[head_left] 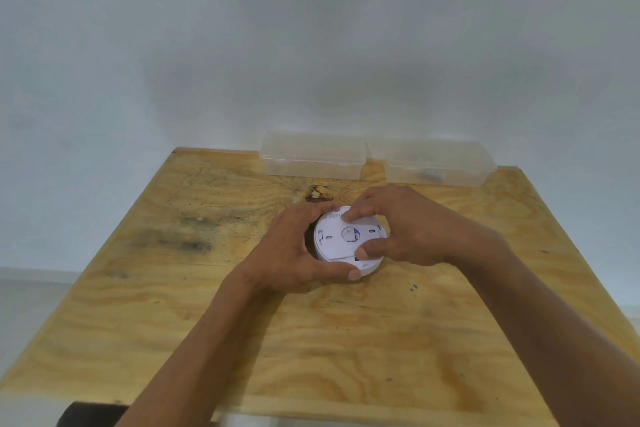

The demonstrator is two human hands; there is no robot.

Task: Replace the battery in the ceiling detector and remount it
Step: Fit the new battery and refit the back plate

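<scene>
The detector (341, 241), a round white disc, sits near the middle of the plywood table (173, 305) and serves as the marker for everything else. Well to its left the wood carries dark grey smudges (173, 241), and beyond the table's left edge a pale floor shows. Directly against the detector's left side is the left hand (292, 251), curled about halfway round the rim: its fingers wrap over the far edge and its thumb (341, 274) runs along the near edge, so it grips the housing from the side. The detector itself is tipped up toward the camera, its flat back plate facing up with two small slots and a round centre piece carrying a blue mark. On the detector's right side is the right hand (398, 229), partly closed, with fingertips pressing on the upper part of the plate and its thumb pressing near the lower right rim. Behind the detector, a dark knot (317, 193) marks the wood. Farther behind it, along the wall, stand two clear plastic boxes with lids shut: one (313, 156) slightly left of the detector and one (438, 163) to the right, the latter with something dark inside that is too blurred to identify.
</scene>
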